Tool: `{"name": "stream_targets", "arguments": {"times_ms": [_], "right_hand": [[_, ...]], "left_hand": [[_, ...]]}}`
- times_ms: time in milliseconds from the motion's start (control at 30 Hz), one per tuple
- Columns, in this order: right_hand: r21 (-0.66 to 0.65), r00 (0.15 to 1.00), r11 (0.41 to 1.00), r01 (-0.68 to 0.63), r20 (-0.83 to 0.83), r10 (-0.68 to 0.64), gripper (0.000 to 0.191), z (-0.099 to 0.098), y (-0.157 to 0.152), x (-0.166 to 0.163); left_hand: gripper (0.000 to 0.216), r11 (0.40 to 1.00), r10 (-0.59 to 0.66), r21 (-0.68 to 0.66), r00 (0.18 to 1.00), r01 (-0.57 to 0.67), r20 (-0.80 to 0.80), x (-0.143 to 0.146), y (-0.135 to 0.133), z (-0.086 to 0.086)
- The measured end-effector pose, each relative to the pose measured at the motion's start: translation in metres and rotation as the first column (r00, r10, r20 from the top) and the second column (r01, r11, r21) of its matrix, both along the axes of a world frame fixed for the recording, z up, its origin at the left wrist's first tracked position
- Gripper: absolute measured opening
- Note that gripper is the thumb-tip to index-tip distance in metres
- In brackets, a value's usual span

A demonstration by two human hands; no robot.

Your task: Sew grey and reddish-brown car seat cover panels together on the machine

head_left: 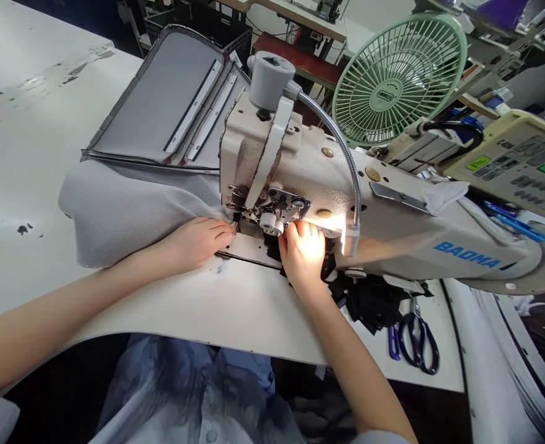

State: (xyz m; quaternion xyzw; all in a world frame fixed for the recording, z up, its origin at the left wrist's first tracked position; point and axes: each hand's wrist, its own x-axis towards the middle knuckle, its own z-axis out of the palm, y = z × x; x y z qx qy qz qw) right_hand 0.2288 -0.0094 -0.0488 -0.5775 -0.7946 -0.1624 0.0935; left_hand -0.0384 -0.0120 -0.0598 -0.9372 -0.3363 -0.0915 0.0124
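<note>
My left hand [201,240] is closed on the edge of a grey mesh fabric piece [128,206], just left of the sewing machine's needle area. The fabric bulges up beside the machine head, and a stiff grey panel [156,92] with dark bound edges and white strips lies behind it. Under the arm of the sewing machine [295,154], right of the needle area, my right hand [305,253] has its fingers curled. What they hold is hidden by the machine head and the hand. Black fabric [274,248] shows beside that hand.
Black fabric scraps [376,302], dark-handled scissors [419,339] and a purple thread snipper [394,343] lie on the white table [249,308] at right. Behind the machine stand a green fan [399,80] and a control panel [517,160]. A flexible lamp [350,239] hangs near my right hand.
</note>
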Motion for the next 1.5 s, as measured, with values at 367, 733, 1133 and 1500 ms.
{"name": "stream_targets", "arguments": {"times_ms": [367,733,1133,1500], "right_hand": [[0.054,0.999,0.998,-0.044,0.034,0.042,0.011,-0.001,0.001,0.001],[0.086,0.998,0.995,-0.05,-0.019,0.051,0.014,-0.008,0.006,0.006],[0.179,0.935,0.982,-0.065,-0.333,0.123,0.014,-0.007,0.002,0.024],[0.13,0.918,0.96,-0.246,-0.287,0.274,0.021,0.009,-0.041,-0.001]], "left_hand": [[0.048,0.993,0.055,-0.103,0.998,-0.054,0.008,-0.001,0.003,0.003],[0.045,0.98,0.085,-0.187,0.996,-0.076,0.04,-0.002,0.011,0.001],[0.029,0.978,0.07,-0.204,0.993,-0.05,0.092,-0.007,0.014,0.001],[0.03,0.964,0.097,-0.259,0.989,-0.065,0.11,-0.005,0.014,0.008]]}}
